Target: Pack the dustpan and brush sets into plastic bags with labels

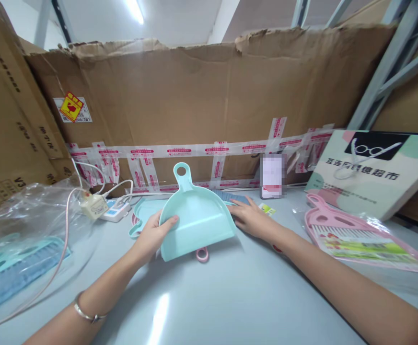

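Note:
My left hand (155, 232) grips a mint-green dustpan (198, 211) by its left edge, thumb on the inner face. The dustpan is tilted up above the table, its holed handle pointing away from me. Just beyond its right corner, my right hand (250, 218) reaches low over the table with fingers stretched out, beside a brush with blue bristles (232, 196). Whether the fingertips touch the brush or the dustpan's edge I cannot tell. Behind the dustpan lies another mint-green plastic piece (144, 208), partly hidden. A pink ring-shaped end (202, 254) sticks out below the dustpan.
At right, a pink dustpan and brush set (360, 235) lies in clear wrap before a paper bag (370, 167). A phone (272, 176) leans against the cardboard (194, 105). At left are a bagged mint-green set (22, 263), a charger (94, 206), cables and a power strip (116, 211).

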A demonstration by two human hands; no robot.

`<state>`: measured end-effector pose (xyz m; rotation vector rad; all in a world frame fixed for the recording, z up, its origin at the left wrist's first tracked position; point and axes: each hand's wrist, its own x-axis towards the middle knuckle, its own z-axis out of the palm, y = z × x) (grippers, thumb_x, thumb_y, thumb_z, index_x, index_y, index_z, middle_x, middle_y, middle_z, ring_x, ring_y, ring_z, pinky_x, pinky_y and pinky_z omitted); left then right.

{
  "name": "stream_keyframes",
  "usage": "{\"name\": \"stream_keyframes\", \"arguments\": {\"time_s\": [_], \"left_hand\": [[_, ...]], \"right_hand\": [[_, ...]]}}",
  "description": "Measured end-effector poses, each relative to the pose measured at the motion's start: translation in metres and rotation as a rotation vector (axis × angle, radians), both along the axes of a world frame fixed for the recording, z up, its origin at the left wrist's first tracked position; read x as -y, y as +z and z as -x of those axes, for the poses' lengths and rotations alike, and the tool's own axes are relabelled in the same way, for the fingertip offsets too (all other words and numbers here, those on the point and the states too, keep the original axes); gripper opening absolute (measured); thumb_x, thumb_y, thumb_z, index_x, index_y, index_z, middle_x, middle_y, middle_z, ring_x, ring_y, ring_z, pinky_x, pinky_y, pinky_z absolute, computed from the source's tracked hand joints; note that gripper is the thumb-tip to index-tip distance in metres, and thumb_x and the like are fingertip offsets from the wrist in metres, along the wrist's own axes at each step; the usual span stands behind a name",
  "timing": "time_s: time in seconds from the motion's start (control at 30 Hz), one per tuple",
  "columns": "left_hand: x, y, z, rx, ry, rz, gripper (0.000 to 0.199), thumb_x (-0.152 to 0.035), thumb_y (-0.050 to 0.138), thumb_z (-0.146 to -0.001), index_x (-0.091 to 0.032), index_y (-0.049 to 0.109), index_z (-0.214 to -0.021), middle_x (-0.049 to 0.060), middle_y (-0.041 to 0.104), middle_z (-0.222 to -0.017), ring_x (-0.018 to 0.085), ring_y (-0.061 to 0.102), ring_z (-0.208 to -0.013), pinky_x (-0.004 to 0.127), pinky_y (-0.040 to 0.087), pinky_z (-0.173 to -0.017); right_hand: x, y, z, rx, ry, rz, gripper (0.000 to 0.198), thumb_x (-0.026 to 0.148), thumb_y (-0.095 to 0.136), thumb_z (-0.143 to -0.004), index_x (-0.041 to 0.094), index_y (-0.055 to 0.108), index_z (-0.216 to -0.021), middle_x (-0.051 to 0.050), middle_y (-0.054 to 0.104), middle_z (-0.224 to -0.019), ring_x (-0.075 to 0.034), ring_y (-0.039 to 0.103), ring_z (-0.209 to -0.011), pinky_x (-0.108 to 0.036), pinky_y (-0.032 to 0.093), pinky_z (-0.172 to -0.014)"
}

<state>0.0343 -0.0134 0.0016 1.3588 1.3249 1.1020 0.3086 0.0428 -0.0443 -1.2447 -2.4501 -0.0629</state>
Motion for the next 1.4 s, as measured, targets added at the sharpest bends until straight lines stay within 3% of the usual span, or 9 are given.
{"name": "stream_keyframes", "arguments": {"time_s": [0.3,0.4,0.53,0.6,0.67,0.8,0.9,1.1,1.4], "left_hand": [[0.008,0.0,-0.004,0.082,-0.144,-0.001,0.042,-0.046,0.062,-0.07,-0.017,0.058,-0.101,0.004,0.067,-0.086,0.021,0.063,-0.075,0.03,0.049,-0.065],[0.012,0.002,-0.005,0.133,-0.234,0.037,0.046,-0.045,0.059,-0.073,-0.018,0.054,-0.111,0.004,0.068,-0.086,0.022,0.064,-0.073,0.034,0.05,-0.065],[0.009,0.001,-0.004,0.05,-0.089,-0.001,0.044,-0.044,0.06,-0.072,-0.015,0.057,-0.105,0.006,0.067,-0.089,0.024,0.063,-0.079,0.033,0.049,-0.068],[0.006,-0.002,-0.003,0.025,-0.033,-0.005,0.042,-0.044,0.061,-0.071,-0.015,0.058,-0.101,0.007,0.067,-0.093,0.024,0.062,-0.082,0.033,0.048,-0.07],[0.004,-0.006,-0.003,0.033,-0.025,0.0,0.041,-0.044,0.061,-0.071,-0.016,0.058,-0.102,0.006,0.067,-0.095,0.024,0.062,-0.084,0.034,0.048,-0.071],[0.001,-0.011,-0.006,0.065,-0.062,0.035,0.044,-0.044,0.062,-0.071,-0.017,0.058,-0.105,0.006,0.068,-0.094,0.025,0.063,-0.085,0.034,0.048,-0.074],[0.004,-0.013,-0.011,0.085,-0.099,0.05,0.046,-0.05,0.058,-0.073,-0.018,0.059,-0.106,0.006,0.069,-0.094,0.026,0.061,-0.093,0.035,0.047,-0.08],[0.018,-0.008,-0.025,0.091,-0.232,-0.036,0.047,-0.052,0.052,-0.078,-0.022,0.058,-0.113,0.005,0.063,-0.113,0.025,0.054,-0.108,0.034,0.04,-0.092],[0.022,-0.005,-0.03,-0.026,-0.304,-0.007,0.042,-0.048,0.057,-0.075,-0.019,0.06,-0.106,0.005,0.066,-0.104,0.025,0.056,-0.102,0.037,0.041,-0.091]], "right_hand": [[-0.002,0.008,0.008,-0.209,-0.062,-0.164,0.027,0.013,0.045,-0.078,0.027,0.065,-0.09,-0.001,0.07,-0.083,-0.019,0.064,-0.076,-0.055,0.014,-0.105],[-0.006,0.021,-0.012,-0.552,-0.189,-0.394,0.017,0.021,0.051,-0.078,0.023,0.064,-0.088,-0.004,0.068,-0.083,-0.022,0.063,-0.075,-0.053,0.026,-0.099],[0.003,0.049,-0.034,-1.129,-0.336,-0.609,0.025,0.036,0.051,-0.081,0.018,0.061,-0.096,-0.011,0.064,-0.091,-0.024,0.06,-0.08,-0.041,0.044,-0.078],[0.016,0.062,-0.031,-1.299,-0.296,-0.603,0.03,0.039,0.051,-0.081,0.019,0.059,-0.102,-0.01,0.062,-0.091,-0.02,0.059,-0.071,-0.035,0.045,-0.067],[0.031,0.069,-0.017,-1.371,-0.2,-0.406,0.031,0.041,0.055,-0.078,0.022,0.059,-0.103,-0.005,0.061,-0.078,-0.015,0.054,-0.059,-0.031,0.043,-0.057],[0.055,0.061,0.03,-1.223,0.016,0.238,0.049,0.041,0.061,-0.072,0.023,0.048,-0.115,0.005,0.053,-0.055,-0.014,0.05,-0.049,-0.027,0.039,-0.048],[0.062,0.047,0.057,-1.102,0.076,0.429,0.045,0.039,0.056,-0.076,0.023,0.041,-0.115,0.006,0.054,-0.058,-0.013,0.051,-0.053,-0.025,0.039,-0.05],[0.063,0.046,0.068,-0.918,-0.047,0.233,0.02,0.034,0.052,-0.081,0.021,0.052,-0.095,0.0,0.059,-0.073,-0.015,0.055,-0.067,-0.027,0.041,-0.062],[0.062,0.049,0.066,-0.734,-0.023,-0.091,0.033,0.028,0.05,-0.083,0.022,0.041,-0.113,-0.004,0.06,-0.082,-0.021,0.059,-0.084,-0.036,0.044,-0.074]]}}
